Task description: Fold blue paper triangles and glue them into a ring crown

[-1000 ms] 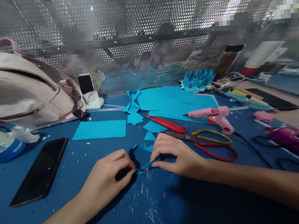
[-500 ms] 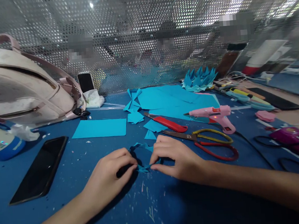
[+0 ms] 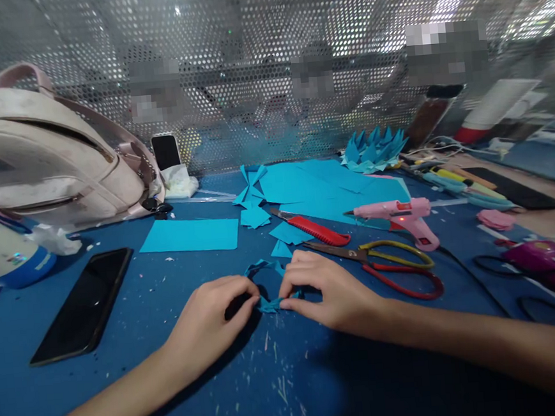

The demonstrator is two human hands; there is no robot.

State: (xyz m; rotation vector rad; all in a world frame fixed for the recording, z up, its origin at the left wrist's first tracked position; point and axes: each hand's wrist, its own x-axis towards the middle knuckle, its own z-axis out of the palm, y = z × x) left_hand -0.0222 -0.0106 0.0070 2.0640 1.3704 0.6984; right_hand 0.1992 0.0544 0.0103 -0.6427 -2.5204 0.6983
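A ring of folded blue paper (image 3: 269,306) rests on the blue table between my hands. My left hand (image 3: 213,312) pinches its near left part between thumb and fingertips. On the other side, my right hand (image 3: 325,291) is closed on the ring's right part, and its fingers hide some of the paper. Just behind the ring lie small folded blue paper pieces (image 3: 290,234). Scissors (image 3: 360,253) with one yellow and one red handle lie beyond my right hand, near a red utility knife (image 3: 318,229).
A pink glue gun (image 3: 402,209) lies behind the scissors, its cord running right. Blue paper sheets (image 3: 304,181) and a spiky blue paper piece (image 3: 373,150) are at the back. At left are a phone (image 3: 83,306), a blue paper rectangle (image 3: 190,235) and a backpack (image 3: 57,161).
The view has shifted slightly, so most things sit a little further right. Both hands keep their pinch on the paper ring, with hardly any movement of the ring.
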